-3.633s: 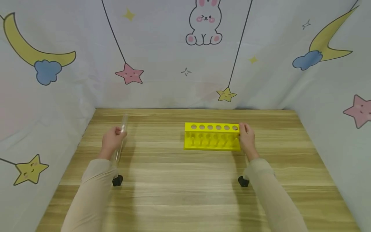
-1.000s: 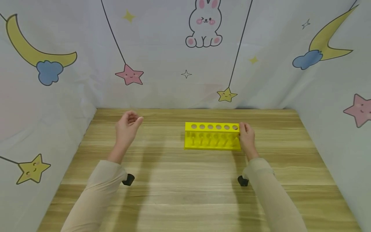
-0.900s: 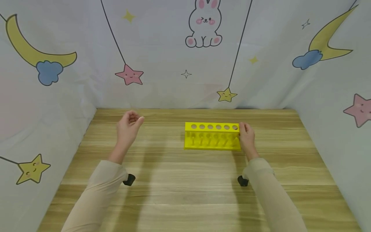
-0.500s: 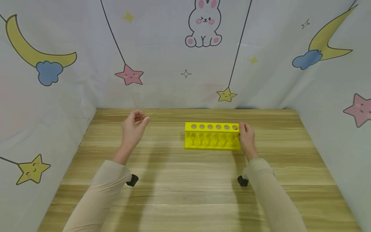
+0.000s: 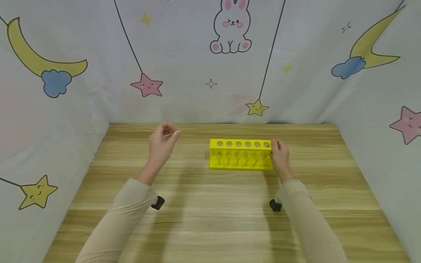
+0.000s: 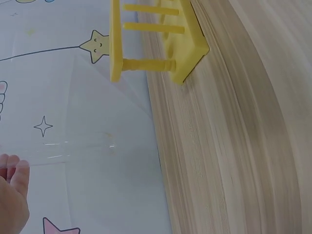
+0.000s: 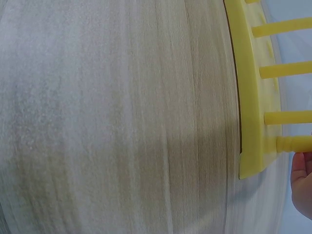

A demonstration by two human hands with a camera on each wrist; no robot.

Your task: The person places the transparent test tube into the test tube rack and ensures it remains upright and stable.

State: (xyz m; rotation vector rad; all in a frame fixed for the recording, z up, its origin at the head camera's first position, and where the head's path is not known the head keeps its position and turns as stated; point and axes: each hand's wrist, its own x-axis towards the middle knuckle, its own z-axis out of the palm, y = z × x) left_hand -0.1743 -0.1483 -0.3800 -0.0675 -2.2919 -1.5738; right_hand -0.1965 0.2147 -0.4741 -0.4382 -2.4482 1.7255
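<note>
A yellow test tube rack stands on the wooden table, a row of round holes along its top and pegs on its base. No tube shows in the holes. At the rack's right end, my right hand grips the upper edge and end post; part of that hand shows in the right wrist view. My left hand is raised left of the rack, apart from it. Between thumb and fingers it pinches a clear test tube, hard to see against the pale curtain. In the left wrist view the tube's rounded end points towards the table.
The wooden table stretches in front of and around the rack. White curtains printed with stars, moons and a rabbit close off the back and both sides. A black wrist piece juts from below the left sleeve; another sits by the right sleeve.
The left hand has risen from the table's left side and moved right towards the rack, turning the test tube on the way. The right hand and rack have stayed in place.
</note>
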